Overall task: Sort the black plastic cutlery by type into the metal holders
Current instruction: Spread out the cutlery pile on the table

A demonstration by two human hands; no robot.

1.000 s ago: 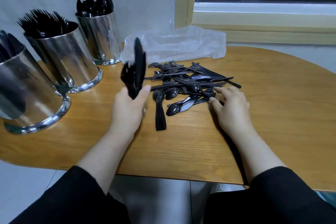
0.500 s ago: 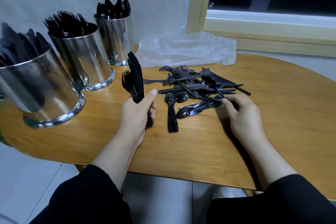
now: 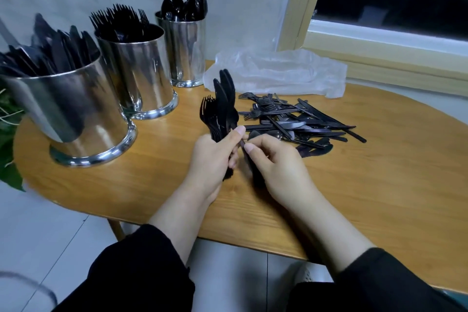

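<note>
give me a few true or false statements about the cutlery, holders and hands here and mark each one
1. The left hand grips a bunch of knives and forks upright. True.
2. The middle holder contains spoons. False: it holds forks; the spoons stand in the far holder.
3. The right hand lies flat on the table. False: its fingers pinch a black piece of cutlery next to the left hand.
4. A loose pile of cutlery lies on the table in front of a clear plastic bag. True.
5. The nearest holder is empty. False: it holds knives.
</note>
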